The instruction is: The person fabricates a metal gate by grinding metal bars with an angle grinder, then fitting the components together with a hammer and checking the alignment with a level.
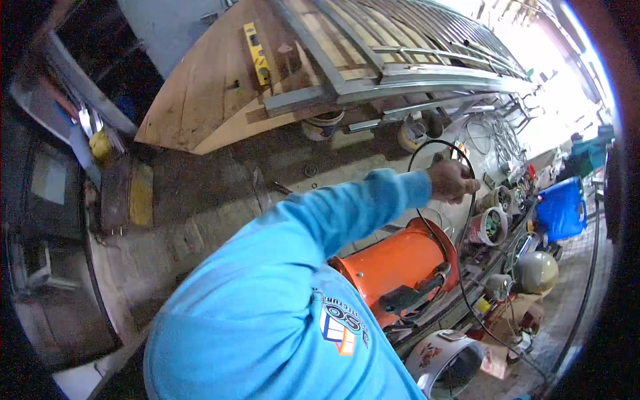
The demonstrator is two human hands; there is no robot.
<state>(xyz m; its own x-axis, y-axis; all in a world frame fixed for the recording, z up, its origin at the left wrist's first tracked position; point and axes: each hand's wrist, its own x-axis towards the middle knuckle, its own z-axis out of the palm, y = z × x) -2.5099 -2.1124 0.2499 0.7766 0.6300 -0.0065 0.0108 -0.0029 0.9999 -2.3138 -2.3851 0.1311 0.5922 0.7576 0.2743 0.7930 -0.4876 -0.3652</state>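
My left hand, in a blue sleeve, reaches across to the right of centre with its fingers closed on a black cable. The cable loops above and around the hand, then runs down to the lower right. Below the hand lies an orange cylindrical machine with a black handle. My right hand is not in view.
A wooden board holds a yellow level beside a long metal frame. Buckets, a blue plastic case, a rounded tank and a white flowered container stand right. A yellow block lies left.
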